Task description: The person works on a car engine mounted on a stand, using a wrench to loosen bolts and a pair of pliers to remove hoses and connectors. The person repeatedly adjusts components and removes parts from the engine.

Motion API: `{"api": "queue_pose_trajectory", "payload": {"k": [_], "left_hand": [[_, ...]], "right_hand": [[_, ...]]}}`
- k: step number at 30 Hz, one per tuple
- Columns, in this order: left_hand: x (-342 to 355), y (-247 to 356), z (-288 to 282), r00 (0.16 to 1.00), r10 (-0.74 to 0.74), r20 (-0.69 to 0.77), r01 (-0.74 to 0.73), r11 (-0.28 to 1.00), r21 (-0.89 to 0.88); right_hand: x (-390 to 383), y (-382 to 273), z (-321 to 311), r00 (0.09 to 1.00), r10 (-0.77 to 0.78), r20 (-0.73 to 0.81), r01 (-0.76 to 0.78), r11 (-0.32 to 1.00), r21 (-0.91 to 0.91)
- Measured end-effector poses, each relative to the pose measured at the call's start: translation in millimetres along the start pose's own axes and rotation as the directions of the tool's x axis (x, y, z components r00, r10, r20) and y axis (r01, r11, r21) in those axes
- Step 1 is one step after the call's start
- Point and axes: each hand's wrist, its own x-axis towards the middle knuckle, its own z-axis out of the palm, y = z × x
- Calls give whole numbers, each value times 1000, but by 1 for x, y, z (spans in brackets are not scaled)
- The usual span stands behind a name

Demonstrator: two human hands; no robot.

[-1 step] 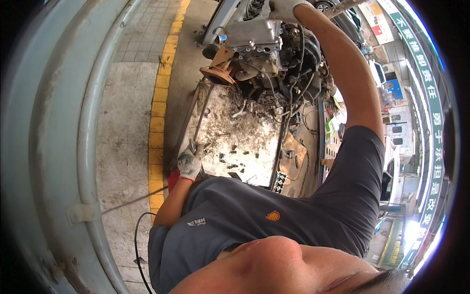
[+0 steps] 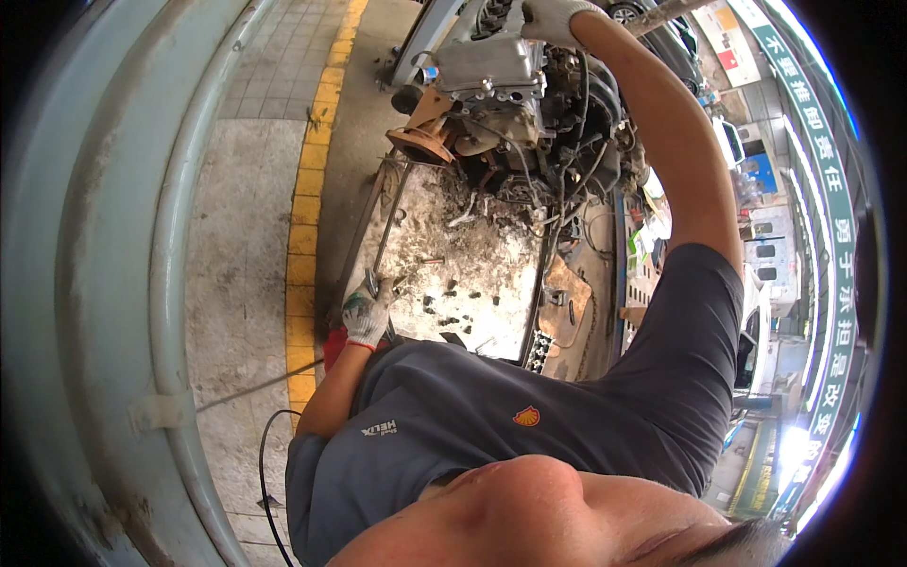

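A grimy engine (image 2: pixel 529 113) with a silver valve cover (image 2: pixel 484 68) stands at the far end of a metal-topped table (image 2: pixel 425 236). My right arm reaches far forward, and my right hand (image 2: pixel 559 21), in a white work glove, is at the engine's top beside the cover. The picture's upper edge crops that hand, so its grip is unclear. Low at the table's left edge is my left hand (image 2: pixel 365 319), in a white and green glove with a red cuff. Its fingers are closed around something greyish, too small to make out. Several small dark parts (image 2: pixel 451 293) lie on the tabletop near it.
A rusty flanged pipe (image 2: pixel 420 144) sticks out from the engine's left side. Brown cardboard (image 2: pixel 567 302) and a metal part with holes (image 2: pixel 540 352) lie right of the table. A yellow floor line (image 2: pixel 304 227) runs along the left, past a large pale curved panel (image 2: pixel 104 283).
My right hand has shifted very slightly at the top of the engine. My left hand and the parts on the table stay where they were.
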Motion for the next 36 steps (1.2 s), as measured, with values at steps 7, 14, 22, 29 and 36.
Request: {"api": "queue_pose_trajectory", "payload": {"k": [7,14,22,29,36], "left_hand": [[-1,3,-3,999,-15,36,16,1000,-22],[3,-6,0,999,-13,50,11,1000,28],[6,-29,12,997,-14,74,17,999,-38],[6,-38,20,996,-15,86,26,991,-128],[12,-58,36,999,33,37,-26,985,-171]], "right_hand": [[-29,-15,1,988,27,-152,-30,999,-18],[-34,-2,50,949,217,-229,-144,944,297],[-32,7,77,876,339,-343,-82,806,586],[-22,42,108,856,444,-265,-265,817,512],[-48,20,87,866,470,-172,-321,786,528]]}}
